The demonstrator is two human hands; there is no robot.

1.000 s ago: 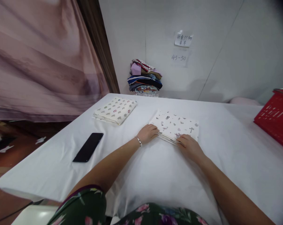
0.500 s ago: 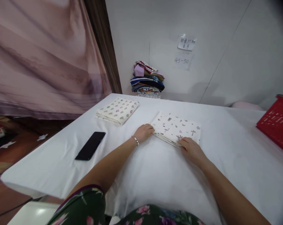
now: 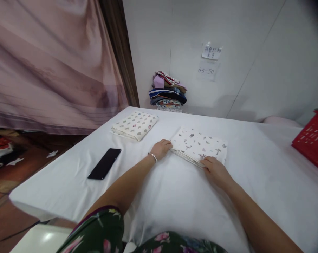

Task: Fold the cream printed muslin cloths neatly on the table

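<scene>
A folded white cloth (image 3: 194, 143) printed with small grey palm trees and other figures lies flat on the white-covered table. My left hand (image 3: 161, 148) pinches its left corner, with fingertips partly out of sight at the edge. At the near right corner, my right hand (image 3: 214, 169) has its thumb and fingers closed on the layered edge. Off to the left rests a second folded cloth (image 3: 136, 125), cream with grey and red motifs, which neither hand touches.
A black phone (image 3: 104, 164) lies on the table (image 3: 61, 191) at the left. Stacked folded fabrics (image 3: 168, 93) stand against the back wall below paper notes (image 3: 211, 52). At the right edge is a red basket (image 3: 313, 140); a pink curtain (image 3: 53, 66) hangs on the left.
The camera view has shifted slightly, so everything appears a little to the right. Both hands keep nearly the same places on the cloth.
</scene>
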